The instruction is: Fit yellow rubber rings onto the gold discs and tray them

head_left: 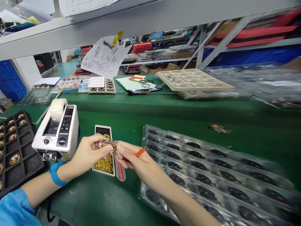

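My left hand, with a blue band at the wrist, pinches a round rose-gold metal watch part by its left side. The fingers of my right hand are closed at the right edge of that same part; an orange strip sticks out near the thumb. Beneath both hands lies a white box of small yellow pieces. A clear narrow holder with an orange-red strip rests beside the box, partly under my right hand.
Left of the hands stands a white tape dispenser, with a black foam tray of gold parts beyond. A clear tray of dark parts fills the right side. Another metal part lies behind it. Overhead runs a grey shelf edge.
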Motion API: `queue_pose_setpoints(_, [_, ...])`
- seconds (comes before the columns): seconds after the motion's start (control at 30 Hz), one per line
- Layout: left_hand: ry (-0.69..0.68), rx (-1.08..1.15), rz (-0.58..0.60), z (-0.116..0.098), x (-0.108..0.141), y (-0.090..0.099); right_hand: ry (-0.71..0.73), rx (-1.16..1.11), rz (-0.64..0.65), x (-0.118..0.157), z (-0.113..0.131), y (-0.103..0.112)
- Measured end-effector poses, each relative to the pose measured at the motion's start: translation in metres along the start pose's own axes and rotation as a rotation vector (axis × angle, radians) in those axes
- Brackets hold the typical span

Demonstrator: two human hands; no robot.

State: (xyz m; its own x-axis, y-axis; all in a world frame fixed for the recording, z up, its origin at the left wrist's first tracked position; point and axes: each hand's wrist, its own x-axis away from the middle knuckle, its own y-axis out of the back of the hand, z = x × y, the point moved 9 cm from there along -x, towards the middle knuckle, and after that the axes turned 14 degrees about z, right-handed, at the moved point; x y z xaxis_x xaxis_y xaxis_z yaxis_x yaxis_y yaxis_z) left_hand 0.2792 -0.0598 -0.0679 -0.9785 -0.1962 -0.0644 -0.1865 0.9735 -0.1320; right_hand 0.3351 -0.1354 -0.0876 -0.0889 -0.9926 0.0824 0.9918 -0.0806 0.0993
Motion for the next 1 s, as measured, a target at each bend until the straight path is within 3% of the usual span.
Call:
queue_pose_setpoints(0.27, [-0.012, -0.068, -0.047, 0.004, 0.001, 0.007, -0.039, -0.014, -0.067, -0.002, -0.002, 0.006])
queue_pose_setpoints(0.5, [-0.07, -0.255, -0.137, -0.004, 0.004, 0.015, 0.005, 0.027, -0.254, 0.009, 0.013, 0.025])
queue_pose_setpoints(0.6, [-0.123, -0.466, -0.159, -0.012, 0.007, 0.013, -0.036, -0.059, -0.214, 0.011, 0.01, 0.017])
queue_pose_setpoints(0.7, [-0.257, -0.823, -0.177, -0.023, 0.013, 0.003, -0.103, -0.197, -0.141, 0.01, 0.002, 0.003])
queue_pose_setpoints(0.83, [-0.336, -1.22, -0.112, -0.018, 0.017, -0.019, -0.033, -0.351, -0.144, 0.008, 0.003, 0.0])
queue_pose_setpoints(0.9, [-0.348, -1.333, -0.089, -0.014, 0.021, -0.029, -0.015, -0.352, -0.147, 0.01, 0.002, 0.0])
queue_pose_setpoints(1.0, [-0.407, -1.342, -0.15, -0.017, 0.042, -0.035, -0.034, -0.203, -0.13, 0.014, -0.005, 0.004])
